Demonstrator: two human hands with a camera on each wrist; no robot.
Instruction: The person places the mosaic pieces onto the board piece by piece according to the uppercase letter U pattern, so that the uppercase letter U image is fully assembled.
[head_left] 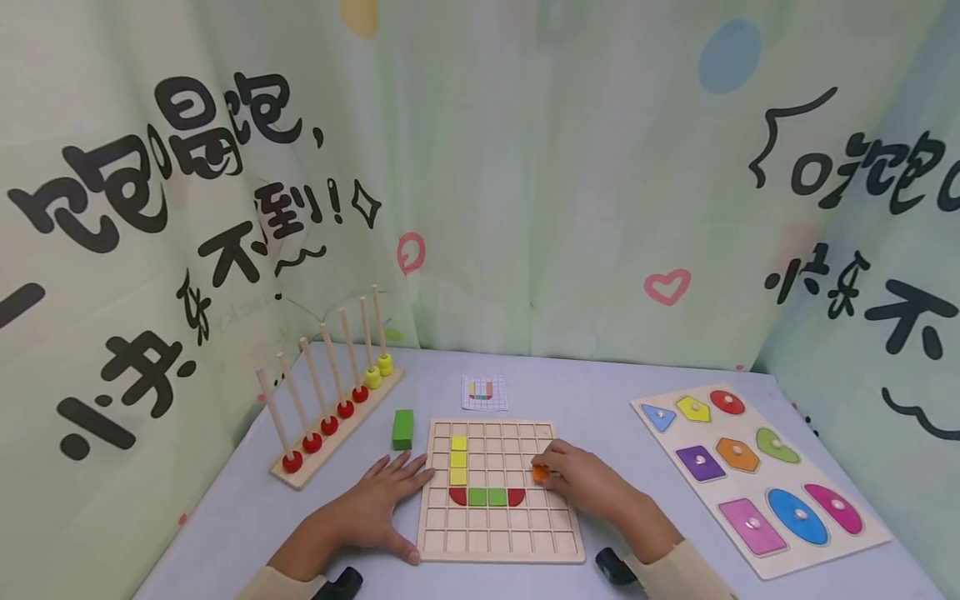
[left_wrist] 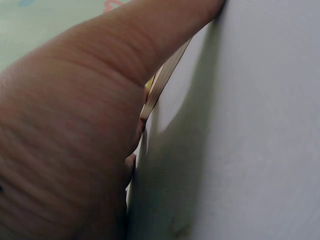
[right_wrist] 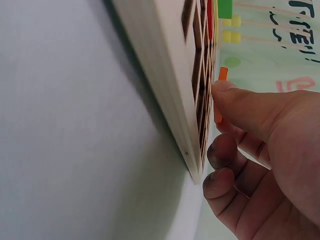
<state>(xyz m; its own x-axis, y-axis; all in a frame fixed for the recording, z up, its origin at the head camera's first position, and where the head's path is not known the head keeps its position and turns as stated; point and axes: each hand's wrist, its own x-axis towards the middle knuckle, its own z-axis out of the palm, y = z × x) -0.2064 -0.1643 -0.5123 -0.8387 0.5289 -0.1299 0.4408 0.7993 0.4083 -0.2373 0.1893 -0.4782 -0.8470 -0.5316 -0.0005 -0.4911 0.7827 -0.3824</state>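
Note:
A wooden grid board (head_left: 450, 546) lies in the middle of the table. In its cells sit a column of yellow square tiles (head_left: 458, 460) and, below, a row of two green tiles (head_left: 487, 497) with a red rounded tile (head_left: 516, 497) at either end. My right hand (head_left: 588, 479) pinches an orange tile (right_wrist: 221, 95) between thumb and finger, over the right part of the board. My left hand (head_left: 378, 504) rests spread on the table, its fingertips and thumb at the board's left edge.
A small pattern card (head_left: 484, 393) lies behind the board. A green block (head_left: 402, 429) is at back left, near a peg stand (head_left: 300, 475) with red and yellow beads. On the right lies a shape puzzle board (head_left: 765, 567) with knobbed pieces.

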